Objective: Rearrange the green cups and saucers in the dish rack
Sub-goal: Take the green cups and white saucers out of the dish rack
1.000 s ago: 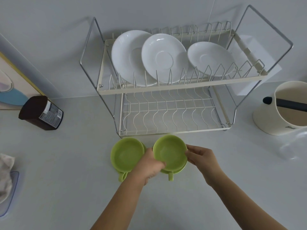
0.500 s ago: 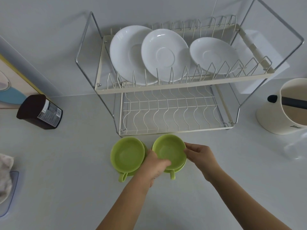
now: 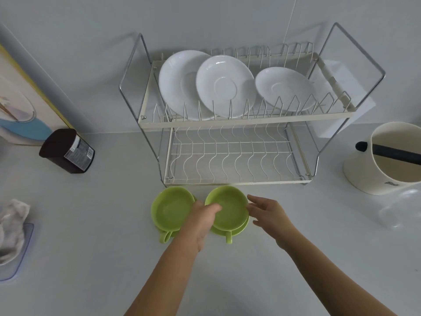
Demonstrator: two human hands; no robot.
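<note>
Two green cups, left cup [image 3: 172, 209] and right cup [image 3: 230, 207], sit on green saucers on the tabletop [image 3: 91, 258] just before the dish rack [image 3: 237, 124]; left hand [image 3: 201, 221] grips the right cup's near-left rim, right hand [image 3: 268, 215] spread, fingertips at its right side.

Single head-worn wide-angle view, close above counter [image 3: 91, 258], angled forward and down toward dish rack [image 3: 239, 124] against wall
</note>
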